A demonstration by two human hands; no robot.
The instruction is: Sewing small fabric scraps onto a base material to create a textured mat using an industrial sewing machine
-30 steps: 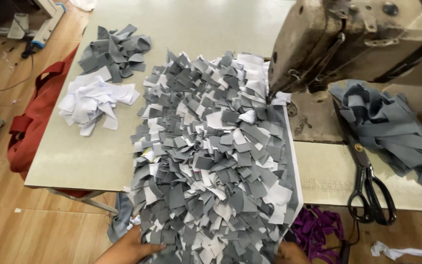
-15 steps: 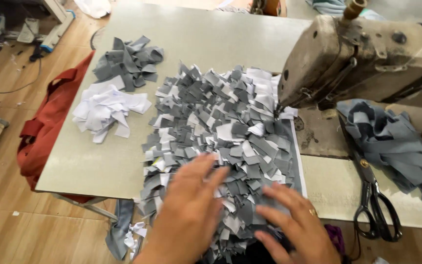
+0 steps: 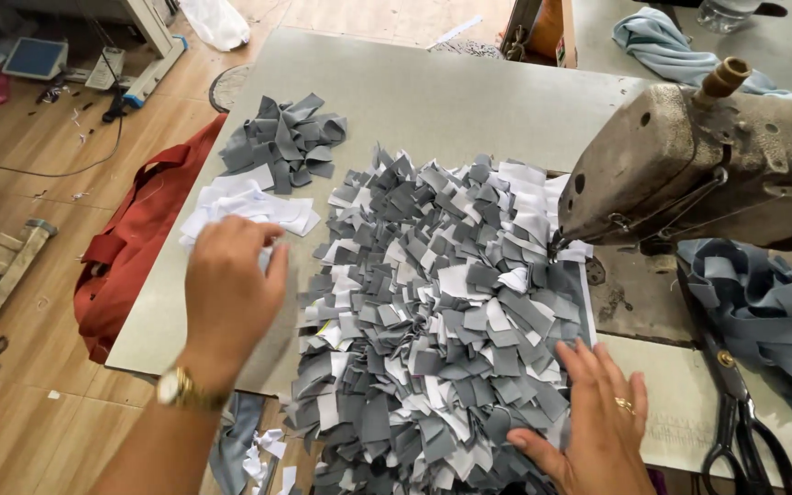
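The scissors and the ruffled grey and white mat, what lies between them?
In the head view, the right hand rests on the mat's edge, with bare table beyond it up to the scissors.

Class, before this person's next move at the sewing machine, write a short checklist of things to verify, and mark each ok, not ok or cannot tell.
1. Left hand over the white fabric strips: ok; whether it grips one: cannot tell.
2. Right hand flat on the grey and white shaggy mat: ok.
3. Mat edge under the sewing machine head: ok; needle position: cannot tell.
4. Both hands away from the needle area: ok.
5. Black scissors lying away from both hands: ok.
6. Grey fabric strips piled on the table: ok.
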